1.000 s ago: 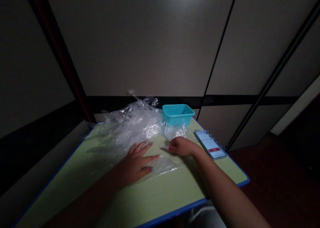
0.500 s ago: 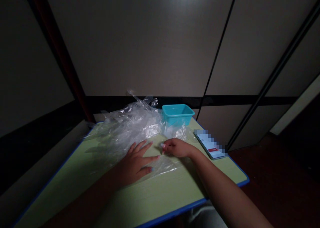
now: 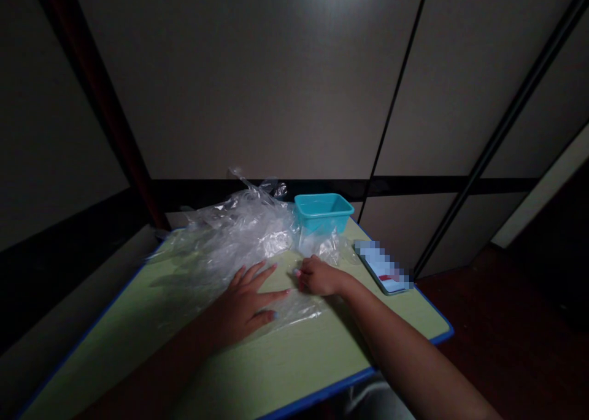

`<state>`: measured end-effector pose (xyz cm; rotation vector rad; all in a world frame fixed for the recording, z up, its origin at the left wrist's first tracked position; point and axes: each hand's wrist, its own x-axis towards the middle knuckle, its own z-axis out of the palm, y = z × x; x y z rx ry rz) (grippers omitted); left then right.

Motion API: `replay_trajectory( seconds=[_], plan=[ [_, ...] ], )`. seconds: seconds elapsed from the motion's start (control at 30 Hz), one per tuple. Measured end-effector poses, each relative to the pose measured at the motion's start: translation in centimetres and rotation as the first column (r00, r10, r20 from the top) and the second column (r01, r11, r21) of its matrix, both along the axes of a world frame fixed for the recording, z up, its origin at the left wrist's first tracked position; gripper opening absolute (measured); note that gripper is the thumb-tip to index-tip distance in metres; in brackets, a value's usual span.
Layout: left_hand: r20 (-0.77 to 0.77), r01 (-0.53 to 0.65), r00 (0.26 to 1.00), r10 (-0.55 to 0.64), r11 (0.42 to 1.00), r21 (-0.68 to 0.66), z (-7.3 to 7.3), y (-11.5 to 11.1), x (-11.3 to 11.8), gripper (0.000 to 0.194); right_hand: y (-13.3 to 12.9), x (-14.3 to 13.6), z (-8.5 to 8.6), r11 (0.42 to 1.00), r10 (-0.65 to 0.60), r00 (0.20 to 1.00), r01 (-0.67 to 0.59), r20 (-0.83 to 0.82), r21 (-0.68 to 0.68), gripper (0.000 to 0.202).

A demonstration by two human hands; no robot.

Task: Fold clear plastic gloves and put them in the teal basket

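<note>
Left hand (image 3: pixel 246 303) flat, fingers spread, pressing a clear bag (image 3: pixel 294 306) onto the table (image 3: pixel 294 371), right hand (image 3: pixel 319 277) curled, fingertips pinching the bag's edge, plastic heap (image 3: pixel 239 236) behind, teal tub (image 3: pixel 323 211) beyond

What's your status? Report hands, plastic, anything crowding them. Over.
Left hand flat, fingers spread, pressing clear plastic sheet. Right hand curled, pinching the sheet's edge. Plastic bag heap and teal tub just beyond; phone to the right.

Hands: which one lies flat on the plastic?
The left hand lies flat, fingers spread, on the clear plastic sheet. The right hand is curled, fingertips pinching the sheet's edge beside it.
</note>
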<state>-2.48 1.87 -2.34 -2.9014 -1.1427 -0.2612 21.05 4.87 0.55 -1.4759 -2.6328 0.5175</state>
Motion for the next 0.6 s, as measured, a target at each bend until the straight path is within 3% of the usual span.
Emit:
replay_trajectory(
  seconds=[0.43, 0.6],
  plan=[
    [0.002, 0.004, 1.000, -0.004, 1.000, -0.012, 0.3, 0.0, 0.1, 0.041, 0.1, 1.6, 1.6, 0.995, -0.028, 0.992, 0.040, 0.120, -0.095, 0.027],
    [0.006, 0.005, 1.000, -0.005, 1.000, -0.012, 0.6, -0.1, 0.2, 0.043, -0.1, 2.0, 2.3, 0.995, -0.049, 0.979, 0.065, 0.196, -0.072, 0.021]
  ],
)
